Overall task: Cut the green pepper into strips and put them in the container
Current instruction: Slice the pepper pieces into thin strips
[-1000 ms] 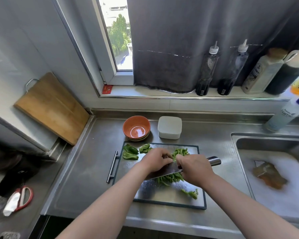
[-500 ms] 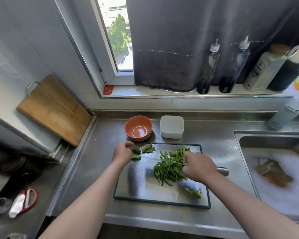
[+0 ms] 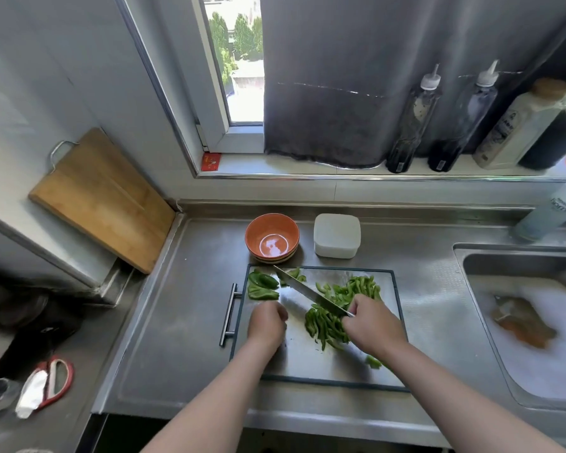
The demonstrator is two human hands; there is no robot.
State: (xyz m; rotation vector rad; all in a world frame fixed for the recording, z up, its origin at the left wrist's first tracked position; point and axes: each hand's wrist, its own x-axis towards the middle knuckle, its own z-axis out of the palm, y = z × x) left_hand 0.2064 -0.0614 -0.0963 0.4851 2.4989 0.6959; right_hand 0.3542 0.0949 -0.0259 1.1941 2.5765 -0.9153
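- Right hand wrapped round the handle of the knife; the blade slants away to the far left, its tip near the far edge of the steel cutting board
- Left hand rests on the board with fingers curled under, just left of the blade; I cannot tell whether it holds anything
- Green pepper strips lie in a loose heap mid-board, spreading toward the far right corner; a few stray bits sit near the right forearm
- Uncut pepper pieces wait at the far left corner, beside the board's handle; one more piece shows just behind the blade
- White container stands beyond the board, next to the stacked orange bowls; its top looks closed and no green shows in either
- Judgement: cutting is well over half done; the corner pieces are left to slice and no strips have been transferred
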